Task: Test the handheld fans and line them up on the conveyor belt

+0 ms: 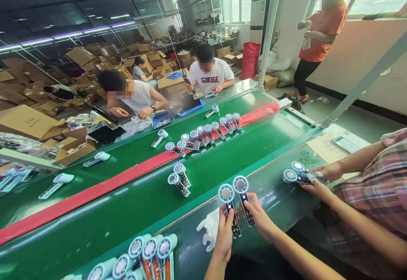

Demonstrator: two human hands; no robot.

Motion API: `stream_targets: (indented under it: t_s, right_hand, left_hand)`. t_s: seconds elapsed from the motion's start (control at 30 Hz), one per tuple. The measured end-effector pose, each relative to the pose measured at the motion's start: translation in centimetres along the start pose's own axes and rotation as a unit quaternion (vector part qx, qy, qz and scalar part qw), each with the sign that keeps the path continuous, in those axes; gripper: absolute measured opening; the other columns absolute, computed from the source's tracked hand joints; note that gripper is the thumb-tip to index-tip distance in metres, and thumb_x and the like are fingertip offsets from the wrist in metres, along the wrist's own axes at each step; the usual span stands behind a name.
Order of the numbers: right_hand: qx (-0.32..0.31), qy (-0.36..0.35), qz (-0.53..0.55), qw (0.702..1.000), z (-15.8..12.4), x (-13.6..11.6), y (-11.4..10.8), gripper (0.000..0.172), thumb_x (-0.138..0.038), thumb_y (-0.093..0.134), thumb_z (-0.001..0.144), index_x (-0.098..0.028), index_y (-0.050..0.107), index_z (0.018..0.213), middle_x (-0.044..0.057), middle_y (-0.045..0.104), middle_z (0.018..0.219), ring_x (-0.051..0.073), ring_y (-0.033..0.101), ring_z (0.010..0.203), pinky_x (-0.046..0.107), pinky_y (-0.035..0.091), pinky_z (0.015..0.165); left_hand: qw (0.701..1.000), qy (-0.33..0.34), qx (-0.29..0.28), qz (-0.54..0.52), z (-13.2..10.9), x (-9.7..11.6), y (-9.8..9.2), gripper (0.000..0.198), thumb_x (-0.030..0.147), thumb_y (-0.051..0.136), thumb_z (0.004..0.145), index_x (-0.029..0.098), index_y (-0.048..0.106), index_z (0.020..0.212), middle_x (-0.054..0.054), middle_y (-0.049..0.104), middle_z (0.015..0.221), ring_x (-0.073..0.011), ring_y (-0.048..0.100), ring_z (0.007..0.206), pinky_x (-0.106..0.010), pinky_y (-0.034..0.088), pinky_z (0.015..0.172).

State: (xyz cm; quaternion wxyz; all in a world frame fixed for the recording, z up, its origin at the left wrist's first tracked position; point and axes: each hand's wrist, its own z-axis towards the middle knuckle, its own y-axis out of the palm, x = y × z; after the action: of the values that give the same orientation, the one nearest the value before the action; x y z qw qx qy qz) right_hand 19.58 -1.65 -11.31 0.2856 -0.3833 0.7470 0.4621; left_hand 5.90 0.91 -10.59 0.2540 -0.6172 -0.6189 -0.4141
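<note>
My left hand (224,234) is closed around the handle of a light-blue handheld fan (226,193), its circuit board exposed and a small light glowing on it. Just to the right, my right hand (258,217) grips a second handheld fan (241,184) of the same kind, also with a bare board and a lit spot. Both fans are held side by side, round heads up, above the near table edge. A white glove (210,229) lies on the table beside my left hand. At the lower left, several more fans (149,248) with orange parts in their handles sit grouped together.
A green conveyor belt (133,212) runs diagonally, divided by a red strip (127,176) with several fans along it. At my right, a co-worker in a plaid shirt (375,178) holds two fans (298,168). Two people (211,74) work across the belt. A phone (346,144) lies on cardboard.
</note>
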Motion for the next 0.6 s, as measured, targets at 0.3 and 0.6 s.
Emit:
stream_targets:
  t_s: [0.3, 0.6]
  right_hand:
    - [0.029, 0.002, -0.005, 1.000, -0.1, 0.0, -0.5, 0.056, -0.068, 0.062, 0.078, -0.026, 0.039, 0.108, -0.005, 0.055, 0.076, 0.012, 0.049, 0.061, 0.026, 0.037, 0.058]
    - [0.039, -0.008, -0.011, 0.999, -0.4, -0.8, 0.0, 0.053, -0.067, 0.061, 0.079, -0.028, 0.039, 0.108, -0.004, 0.054, 0.076, 0.013, 0.049, 0.060, 0.027, 0.035, 0.057]
  left_hand:
    - [0.999, -0.006, -0.041, 0.019, 0.5, -0.2, 0.0, 0.053, 0.061, 0.065, 0.079, 0.023, 0.050, 0.113, -0.005, 0.065, 0.099, -0.0186, 0.062, 0.088, -0.030, 0.048, 0.085]
    - [1.000, -0.004, -0.013, 0.003, 0.2, 1.2, 0.8, 0.047, 0.056, 0.072, 0.072, 0.026, 0.059, 0.106, -0.006, 0.068, 0.099, -0.0276, 0.062, 0.108, -0.036, 0.050, 0.090]
